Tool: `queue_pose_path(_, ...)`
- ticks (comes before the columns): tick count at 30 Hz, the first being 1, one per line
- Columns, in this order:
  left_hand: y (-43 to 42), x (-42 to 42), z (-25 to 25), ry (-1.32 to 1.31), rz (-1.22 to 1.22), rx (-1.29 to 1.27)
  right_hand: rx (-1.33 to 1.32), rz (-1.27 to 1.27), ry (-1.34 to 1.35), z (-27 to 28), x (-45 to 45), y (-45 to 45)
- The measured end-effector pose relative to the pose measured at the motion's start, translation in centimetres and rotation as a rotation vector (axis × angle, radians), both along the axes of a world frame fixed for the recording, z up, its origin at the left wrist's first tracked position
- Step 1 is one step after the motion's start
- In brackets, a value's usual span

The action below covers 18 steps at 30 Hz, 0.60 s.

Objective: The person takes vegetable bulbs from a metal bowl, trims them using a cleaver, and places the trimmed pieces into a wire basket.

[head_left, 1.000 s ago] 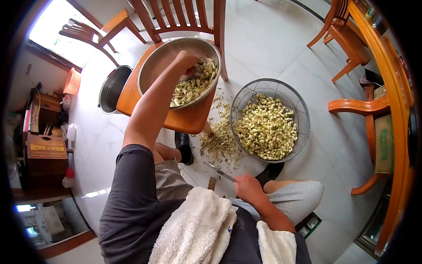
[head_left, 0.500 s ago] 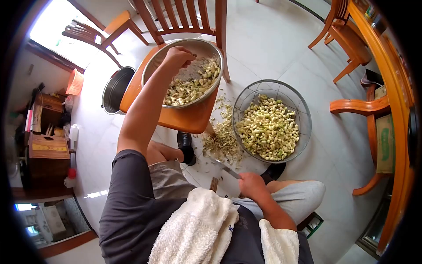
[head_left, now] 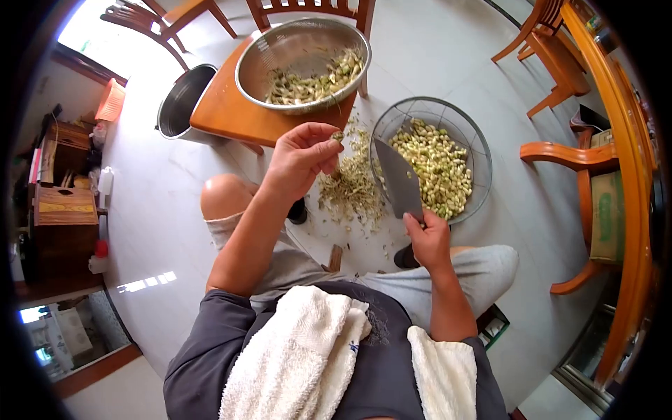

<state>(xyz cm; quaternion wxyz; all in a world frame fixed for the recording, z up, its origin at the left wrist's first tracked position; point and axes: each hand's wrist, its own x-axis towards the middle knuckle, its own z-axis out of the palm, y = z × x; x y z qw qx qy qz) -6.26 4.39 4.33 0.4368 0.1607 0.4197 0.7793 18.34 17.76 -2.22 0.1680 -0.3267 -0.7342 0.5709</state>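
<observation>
My left hand (head_left: 301,159) is closed in a pinch on a small onion-like bulb (head_left: 337,136), mostly covered by the fingers. In my right hand (head_left: 428,241) is a broad-bladed kitchen knife (head_left: 397,178), its dark blade pointing up and away, apart from the bulb. Beyond my left hand, a perforated metal colander (head_left: 252,77) holds untrimmed bulbs with stalks and roots (head_left: 315,82). To the right, a round wire basket (head_left: 483,157) on the floor is heaped with trimmed bulbs (head_left: 437,168). Loose trimmings (head_left: 348,183) lie beneath the hands.
The colander rests on a wooden chair seat (head_left: 234,112). A dark metal bucket (head_left: 183,105) stands left of it. A short wood piece (head_left: 335,259) sits between my feet. More chairs and a wooden table (head_left: 633,210) stand to the right; a low cabinet (head_left: 66,206) is at left.
My left hand has come back from over the colander to in front of me with a bulb. My right hand has raised the knife, which pointed left before and now points upward.
</observation>
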Motion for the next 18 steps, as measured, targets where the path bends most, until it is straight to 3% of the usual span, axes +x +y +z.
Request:
queue_pose_path(8, -0.6, 4.3, -3.7, -0.071, -0.029, -0.066, 0.042, 0.008, 0.144, 1.0, -0.6, -1.4)
queue_pose_path(14, -0.8, 3.8, -4.9, -0.461, -0.098, -0.066, -0.063, -0.057, 0.106, 0.6, -0.8, -1.1)
queue_pose_path(18, -0.9, 3.4, -5.9, -0.55, -0.125, -0.047, -0.117, -0.122, 0.076, 0.7, -0.9, -0.8)
